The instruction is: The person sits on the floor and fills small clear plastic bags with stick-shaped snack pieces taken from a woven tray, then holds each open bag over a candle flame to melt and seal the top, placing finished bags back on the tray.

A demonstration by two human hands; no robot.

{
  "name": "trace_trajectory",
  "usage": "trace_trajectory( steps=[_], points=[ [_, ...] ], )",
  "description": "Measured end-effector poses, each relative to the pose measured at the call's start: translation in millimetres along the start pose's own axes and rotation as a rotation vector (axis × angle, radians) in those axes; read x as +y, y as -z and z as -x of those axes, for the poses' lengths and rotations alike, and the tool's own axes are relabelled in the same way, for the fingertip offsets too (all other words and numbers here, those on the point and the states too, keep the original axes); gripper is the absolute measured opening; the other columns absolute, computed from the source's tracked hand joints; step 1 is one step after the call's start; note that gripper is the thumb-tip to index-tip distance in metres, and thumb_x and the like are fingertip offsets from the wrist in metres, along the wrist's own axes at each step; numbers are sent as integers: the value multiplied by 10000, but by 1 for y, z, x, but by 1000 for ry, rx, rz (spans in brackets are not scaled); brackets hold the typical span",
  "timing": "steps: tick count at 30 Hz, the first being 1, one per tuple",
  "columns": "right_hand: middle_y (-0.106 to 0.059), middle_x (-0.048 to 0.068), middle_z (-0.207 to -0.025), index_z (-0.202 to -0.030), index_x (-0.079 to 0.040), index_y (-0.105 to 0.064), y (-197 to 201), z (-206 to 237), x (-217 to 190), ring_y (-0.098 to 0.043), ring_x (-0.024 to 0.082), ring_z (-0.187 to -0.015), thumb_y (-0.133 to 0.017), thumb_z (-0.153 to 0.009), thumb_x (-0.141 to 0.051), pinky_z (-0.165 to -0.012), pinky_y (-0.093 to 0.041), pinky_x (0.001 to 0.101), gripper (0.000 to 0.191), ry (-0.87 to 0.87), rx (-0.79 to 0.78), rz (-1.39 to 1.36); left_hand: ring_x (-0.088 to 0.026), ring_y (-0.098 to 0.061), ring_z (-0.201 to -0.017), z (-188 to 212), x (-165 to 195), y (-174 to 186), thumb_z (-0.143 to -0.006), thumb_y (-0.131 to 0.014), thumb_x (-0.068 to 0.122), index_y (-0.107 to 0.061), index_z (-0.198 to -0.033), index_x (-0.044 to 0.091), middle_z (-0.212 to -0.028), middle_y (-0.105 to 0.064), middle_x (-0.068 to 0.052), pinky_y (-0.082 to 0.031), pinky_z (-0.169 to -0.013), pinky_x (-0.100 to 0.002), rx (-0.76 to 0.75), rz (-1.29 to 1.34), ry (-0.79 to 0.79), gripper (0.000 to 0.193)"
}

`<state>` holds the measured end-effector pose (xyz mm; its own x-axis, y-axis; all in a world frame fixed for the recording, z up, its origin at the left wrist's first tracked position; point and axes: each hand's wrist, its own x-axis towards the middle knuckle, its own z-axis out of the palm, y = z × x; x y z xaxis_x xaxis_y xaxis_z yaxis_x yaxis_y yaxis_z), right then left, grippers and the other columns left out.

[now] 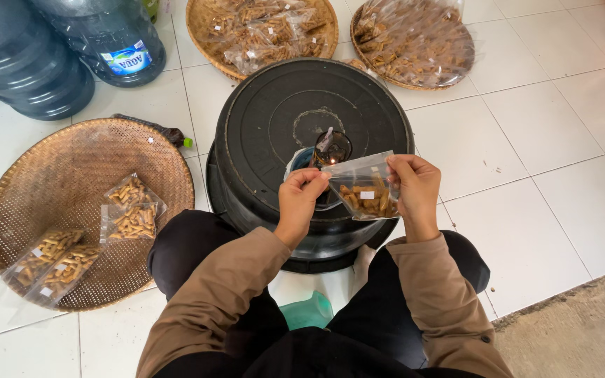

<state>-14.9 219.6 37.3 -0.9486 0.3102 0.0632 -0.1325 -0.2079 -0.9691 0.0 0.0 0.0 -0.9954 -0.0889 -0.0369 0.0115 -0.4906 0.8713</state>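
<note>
My left hand and my right hand pinch the two upper corners of a small clear plastic bag of brown snack sticks. I hold it over an upturned black tub. Just behind the bag's top edge stands a small dark oil lamp with a wick, on the tub's flat bottom. My brown sleeves and black trousers fill the lower middle.
A woven tray on my left holds several filled bags. Two more woven trays heaped with bagged snacks lie beyond the tub. Big blue water bottles stand at the top left on white floor tiles.
</note>
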Motion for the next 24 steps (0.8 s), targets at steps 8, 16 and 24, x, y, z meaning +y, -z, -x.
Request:
trace_trajectory(
  steps=[8, 16, 24],
  points=[
    [-689, 56, -741, -891, 41, -746, 20, -24, 12, -574, 76, -604, -730, -908, -19, -544, -421, 193, 65, 14, -43, -3, -118, -666, -945, -15, -19, -17, -878, -784, 81, -732, -926, -37, -1208, -570, -59, -582, -857, -250, -3, 23, -20, 137],
    [-699, 58, -750, -886, 35, -746, 14, -29, 26, -593, 77, -606, -737, -914, -32, -559, -460, 182, 73, -2, -57, -8, -128, -660, -948, -16, -30, -7, -897, -766, 59, -728, -932, -40, -1219, -581, -80, -572, -838, -250, -11, 12, -38, 111],
    [-682, 52, -723, -882, 38, -746, 6, -20, 23, -578, 68, -582, -743, -912, -30, -527, -437, 179, 75, -16, -56, 9, -128, -659, -950, -12, -32, 3, -899, -758, 52, -711, -933, -45, -1235, -568, -73, -577, -842, -254, 8, 49, -35, 113]
  ],
)
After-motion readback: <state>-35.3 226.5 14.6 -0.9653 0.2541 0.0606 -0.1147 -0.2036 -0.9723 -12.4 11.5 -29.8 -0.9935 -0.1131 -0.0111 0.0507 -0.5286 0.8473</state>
